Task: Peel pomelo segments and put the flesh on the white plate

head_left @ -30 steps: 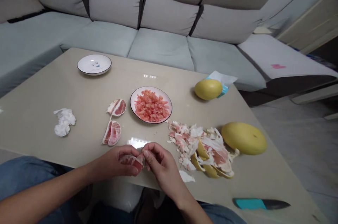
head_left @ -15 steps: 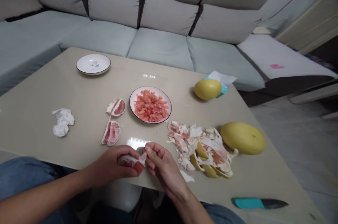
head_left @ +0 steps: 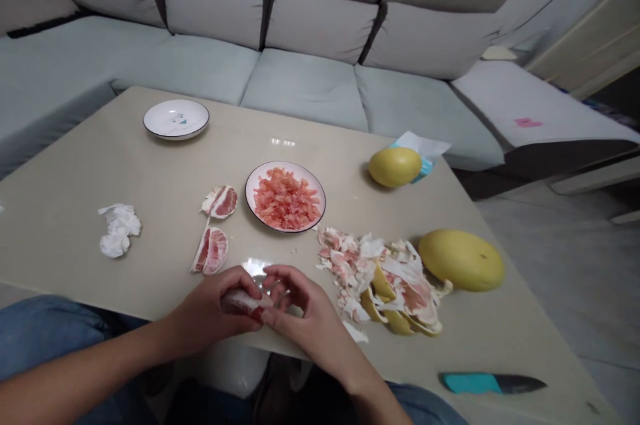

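Over the table's near edge my left hand (head_left: 210,311) wraps round a pink pomelo segment (head_left: 239,300). My right hand (head_left: 305,318) meets it from the right, thumb and fingertips pinched on the segment's white skin at its end. Two more pink segments (head_left: 213,251) (head_left: 220,201) lie on the table just beyond my left hand. A white plate (head_left: 250,188) heaped with peeled pink flesh stands behind them. A pile of peel and membrane scraps (head_left: 385,278) lies to the right of my right hand.
Two whole yellow pomelos (head_left: 461,259) (head_left: 395,166) sit at the right, the far one by a tissue pack (head_left: 423,148). A teal-handled knife (head_left: 493,383) lies at the near right edge. A small white dish (head_left: 176,119) and crumpled tissue (head_left: 117,230) are left. A grey sofa (head_left: 300,31) stands behind.
My right hand has slid a little left and its fingers have closed over the end of the segment. My left hand has kept its hold with little movement.
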Motion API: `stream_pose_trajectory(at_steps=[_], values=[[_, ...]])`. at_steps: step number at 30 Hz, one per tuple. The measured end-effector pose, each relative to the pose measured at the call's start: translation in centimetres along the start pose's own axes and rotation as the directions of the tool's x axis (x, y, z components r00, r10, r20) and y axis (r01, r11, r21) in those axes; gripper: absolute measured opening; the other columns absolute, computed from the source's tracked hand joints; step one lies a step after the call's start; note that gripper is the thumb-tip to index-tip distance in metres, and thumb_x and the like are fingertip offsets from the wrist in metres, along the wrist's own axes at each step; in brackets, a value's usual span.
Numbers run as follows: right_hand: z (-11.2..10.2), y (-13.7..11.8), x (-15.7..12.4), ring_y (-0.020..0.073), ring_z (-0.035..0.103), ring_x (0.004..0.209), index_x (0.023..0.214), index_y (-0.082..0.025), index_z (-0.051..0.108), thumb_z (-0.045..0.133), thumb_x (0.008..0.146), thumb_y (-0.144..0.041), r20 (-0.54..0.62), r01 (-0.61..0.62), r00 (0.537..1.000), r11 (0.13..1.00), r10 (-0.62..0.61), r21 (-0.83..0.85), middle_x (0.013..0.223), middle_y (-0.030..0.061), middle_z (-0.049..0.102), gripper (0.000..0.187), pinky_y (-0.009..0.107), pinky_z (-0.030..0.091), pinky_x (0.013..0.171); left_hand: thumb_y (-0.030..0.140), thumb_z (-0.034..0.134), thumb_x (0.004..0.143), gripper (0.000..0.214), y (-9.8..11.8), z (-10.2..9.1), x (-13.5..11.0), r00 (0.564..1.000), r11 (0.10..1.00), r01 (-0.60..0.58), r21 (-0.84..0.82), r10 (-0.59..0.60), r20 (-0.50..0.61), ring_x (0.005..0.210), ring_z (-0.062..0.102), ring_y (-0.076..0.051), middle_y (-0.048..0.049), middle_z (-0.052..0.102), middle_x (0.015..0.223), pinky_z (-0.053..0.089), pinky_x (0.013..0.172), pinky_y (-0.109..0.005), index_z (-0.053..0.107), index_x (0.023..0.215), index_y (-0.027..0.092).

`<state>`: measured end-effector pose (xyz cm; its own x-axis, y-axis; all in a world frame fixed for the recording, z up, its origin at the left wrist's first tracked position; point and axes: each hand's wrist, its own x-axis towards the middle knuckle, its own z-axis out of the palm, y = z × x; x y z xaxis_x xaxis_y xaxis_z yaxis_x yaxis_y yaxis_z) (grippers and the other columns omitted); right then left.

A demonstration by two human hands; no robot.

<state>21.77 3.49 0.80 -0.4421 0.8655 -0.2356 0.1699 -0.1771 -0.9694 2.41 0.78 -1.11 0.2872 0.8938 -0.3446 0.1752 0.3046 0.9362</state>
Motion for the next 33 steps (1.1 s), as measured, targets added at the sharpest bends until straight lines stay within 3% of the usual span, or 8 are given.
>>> stream_pose_trajectory(at_steps=[4, 6, 9, 12, 16, 24, 33], values=[[0.3, -0.1, -0.1, 0.0170, 0.057, 0.077, 0.079, -0.020, 0.069, 0.070, 0.079, -0.030, -0.010, 0.094, 0.995, 0.980, -0.097, -0.173, 0.080, 0.0022, 0.062, 0.010, 0.027, 0.044, 0.070, 0.025, 0.076, 0.069, 0.023, 0.0, 0.0, 0.1, 0.999, 0.998, -0.039, 0.044, 0.039, -0.016, 0.075, 0.057, -0.014, 0.0014, 0.063, 0.084, 0.046, 0.067, -0.024, 0.062, 0.086, 0.019], [0.3, -0.1, -0.1, 0.0169, 0.057, 0.075, 0.074, -0.020, 0.069, 0.068, 0.081, -0.029, -0.035, 0.122, 0.991, 0.976, -0.130, -0.179, 0.077, 0.0023, 0.063, 0.011, 0.028, 0.044, 0.070, 0.024, 0.076, 0.069, 0.024, 0.1, 0.0, 0.1, 1.000, 1.000, -0.016, 0.024, 0.016, -0.004, 0.072, 0.057, -0.013, 0.0026, 0.063, 0.081, 0.044, 0.065, -0.023, 0.062, 0.087, 0.019], [0.3, 0.1, -0.1, 0.0165, 0.058, 0.071, 0.070, -0.020, 0.070, 0.069, 0.080, -0.031, -0.048, 0.075, 0.995, 0.984, -0.084, -0.159, 0.073, 0.0019, 0.065, 0.015, 0.027, 0.044, 0.068, 0.026, 0.076, 0.070, 0.024, 0.4, 0.0, 0.0, 0.999, 0.999, 0.026, -0.046, -0.024, 0.033, 0.070, 0.058, -0.013, 0.0025, 0.065, 0.078, 0.045, 0.064, -0.024, 0.062, 0.087, 0.019], [0.2, 0.3, -0.1, 0.0146, 0.057, 0.065, 0.069, -0.018, 0.069, 0.072, 0.076, -0.039, -0.007, -0.042, 0.999, 0.999, 0.042, -0.009, 0.067, 0.0008, 0.065, 0.022, 0.025, 0.042, 0.062, 0.025, 0.076, 0.070, 0.020, 0.4, 0.1, -0.1, 0.999, 0.997, 0.021, -0.075, -0.018, 0.045, 0.075, 0.062, -0.015, 0.0004, 0.068, 0.080, 0.047, 0.069, -0.026, 0.063, 0.083, 0.018], [0.1, 0.6, 0.2, 0.0106, 0.053, 0.056, 0.067, -0.016, 0.068, 0.077, 0.069, -0.045, 0.100, -0.171, 0.984, 0.955, 0.150, 0.243, 0.060, -0.0016, 0.063, 0.031, 0.022, 0.039, 0.057, 0.018, 0.077, 0.067, 0.020, 0.4, 0.1, -0.1, 0.999, 0.992, -0.012, -0.124, 0.019, 0.050, 0.078, 0.065, -0.018, -0.0015, 0.069, 0.084, 0.050, 0.072, -0.030, 0.062, 0.079, 0.018], [0.2, 1.0, 0.3, 0.0088, 0.048, 0.052, 0.067, -0.015, 0.067, 0.080, 0.066, -0.046, 0.112, -0.205, 0.978, 0.906, 0.175, 0.370, 0.058, -0.0014, 0.062, 0.034, 0.022, 0.037, 0.055, 0.011, 0.076, 0.070, 0.019, 0.2, -0.1, -0.4, 0.985, 0.969, -0.146, -0.197, 0.162, 0.063, 0.081, 0.067, -0.017, -0.0015, 0.067, 0.085, 0.052, 0.074, -0.030, 0.060, 0.078, 0.018], [0.8, 1.6, 0.2, 0.0082, 0.050, 0.053, 0.071, -0.013, 0.068, 0.082, 0.067, -0.042, 0.142, -0.275, 0.961, 0.769, 0.238, 0.577, 0.062, 0.0014, 0.065, 0.033, 0.020, 0.035, 0.054, 0.009, 0.076, 0.073, 0.019, -0.7, -0.3, 0.2, 0.946, 0.923, -0.309, -0.231, 0.323, 0.025, 0.087, 0.063, -0.015, -0.0013, 0.065, 0.090, 0.049, 0.079, -0.028, 0.062, 0.080, 0.019]])
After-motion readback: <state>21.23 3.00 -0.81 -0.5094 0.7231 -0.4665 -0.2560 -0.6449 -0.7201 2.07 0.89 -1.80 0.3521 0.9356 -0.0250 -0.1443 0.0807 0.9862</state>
